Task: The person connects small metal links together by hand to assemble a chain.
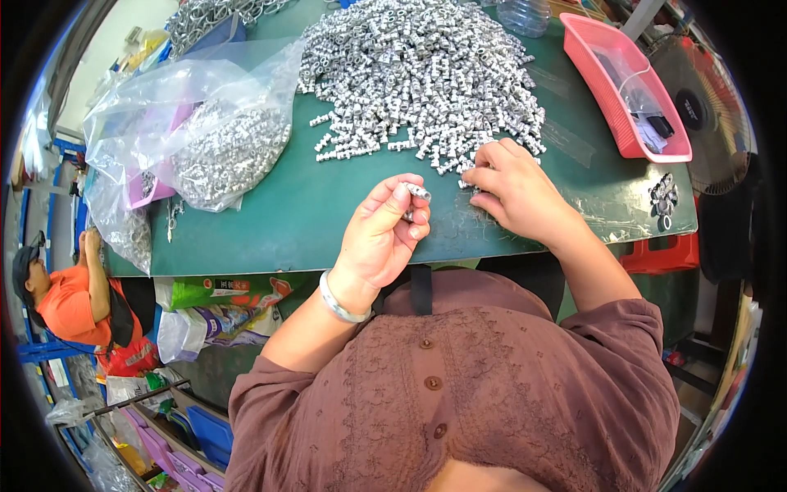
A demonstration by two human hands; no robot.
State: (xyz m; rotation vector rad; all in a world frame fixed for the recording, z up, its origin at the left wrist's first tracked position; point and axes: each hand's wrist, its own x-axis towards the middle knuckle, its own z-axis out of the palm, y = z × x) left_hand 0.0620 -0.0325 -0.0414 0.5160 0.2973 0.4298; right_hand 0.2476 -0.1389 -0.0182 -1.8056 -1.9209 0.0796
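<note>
A large heap of small silver-white metal fittings (418, 74) covers the far middle of the green table (311, 221). Raised just in front of the heap, my left hand (379, 225) is closed around a small ribbed metal fitting (418, 192), pinched between thumb and fingers with its hollow end showing. My right hand (515, 190) rests at the heap's near right edge. Its fingers are curled down among the loose fittings, and whatever lies under their tips is mostly hidden.
On the left lies a clear plastic bag (238, 156) of metal pieces. At the right are a pink basket (611, 90), a small cluster of dark and silver rings (664, 199) and a fan (697, 107). A person in orange (74, 303) sits beyond the left edge.
</note>
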